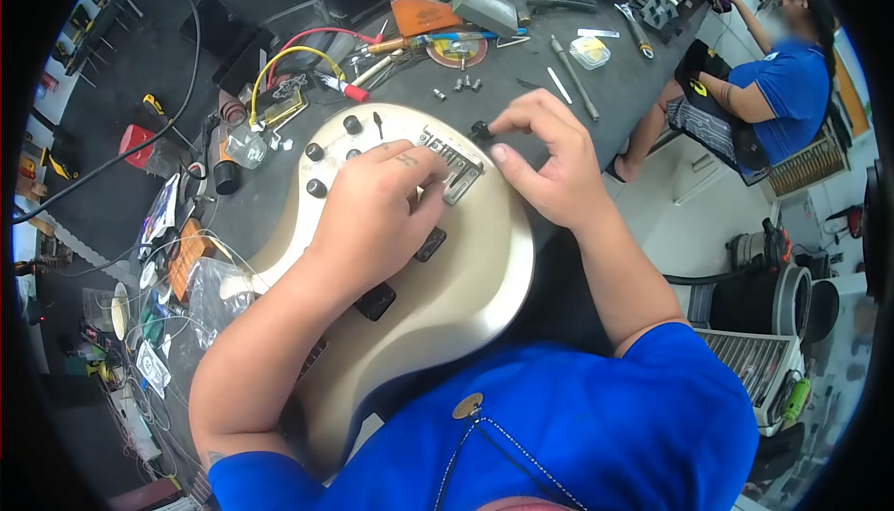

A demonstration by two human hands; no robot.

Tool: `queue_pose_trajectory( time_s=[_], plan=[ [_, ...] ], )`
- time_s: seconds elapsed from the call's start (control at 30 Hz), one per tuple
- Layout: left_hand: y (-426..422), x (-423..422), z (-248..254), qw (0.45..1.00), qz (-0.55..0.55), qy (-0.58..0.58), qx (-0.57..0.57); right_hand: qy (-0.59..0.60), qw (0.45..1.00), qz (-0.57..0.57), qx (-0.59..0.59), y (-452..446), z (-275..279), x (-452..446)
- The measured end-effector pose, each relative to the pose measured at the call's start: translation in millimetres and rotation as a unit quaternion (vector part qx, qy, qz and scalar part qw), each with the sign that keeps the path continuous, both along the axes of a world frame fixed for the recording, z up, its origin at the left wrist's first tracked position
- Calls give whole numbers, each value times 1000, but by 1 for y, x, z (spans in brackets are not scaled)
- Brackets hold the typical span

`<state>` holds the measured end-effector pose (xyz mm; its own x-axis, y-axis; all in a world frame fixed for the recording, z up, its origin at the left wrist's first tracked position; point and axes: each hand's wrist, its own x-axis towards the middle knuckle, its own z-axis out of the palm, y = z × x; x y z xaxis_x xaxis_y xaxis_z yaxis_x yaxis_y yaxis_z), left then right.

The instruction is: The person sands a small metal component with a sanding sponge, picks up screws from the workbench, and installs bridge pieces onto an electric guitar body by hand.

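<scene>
A cream-gold electric guitar body (447, 297) lies on the workbench in front of me. My left hand (377, 199) rests over it beside the metal bridge (453, 174), thumb and fingers closed together; whatever is between the fingertips is hidden. To the right, my right hand (549, 162) is raised near the body's end, with thumb and index finger apart. Its index fingertip is close to a small black knob-like piece (480, 130) at the guitar's edge; contact is unclear. Black control knobs (315, 151) and a toggle switch (378, 123) stand on the body. A dark pickup (375, 301) shows below my left wrist.
Several small metal screws (458, 85) lie beyond the guitar. Farther back are an orange box (424, 17), a grey block (484, 8), cables and tools. Loose strings and a plastic bag (219, 292) lie at left. A co-worker (782, 92) sits at right.
</scene>
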<state>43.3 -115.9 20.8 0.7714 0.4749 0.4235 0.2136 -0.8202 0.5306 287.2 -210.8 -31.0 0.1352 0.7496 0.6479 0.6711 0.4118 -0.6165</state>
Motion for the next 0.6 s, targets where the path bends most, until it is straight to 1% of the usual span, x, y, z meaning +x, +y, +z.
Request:
queue_pose_trajectory(
  time_s=[0.07,0.13,0.17,0.37,0.47,0.6],
  plan=[
    [-6,-3,6,998,16,49,-25,-7,999,12,-47,-6,-8,-4],
    [-9,-6,5,996,24,82,-19,-14,996,20,-81,-12,-14,-11],
    [-8,-6,6,995,30,96,-11,-20,997,19,-73,-10,-14,-9],
    [-11,-5,9,994,44,96,-41,-27,998,35,-53,-8,-17,-6],
    [-14,-4,14,990,61,100,-84,-28,998,36,-50,-8,-18,-7],
    [-12,-5,11,991,67,103,-43,-31,998,39,-45,-6,-16,-5]
  ],
)
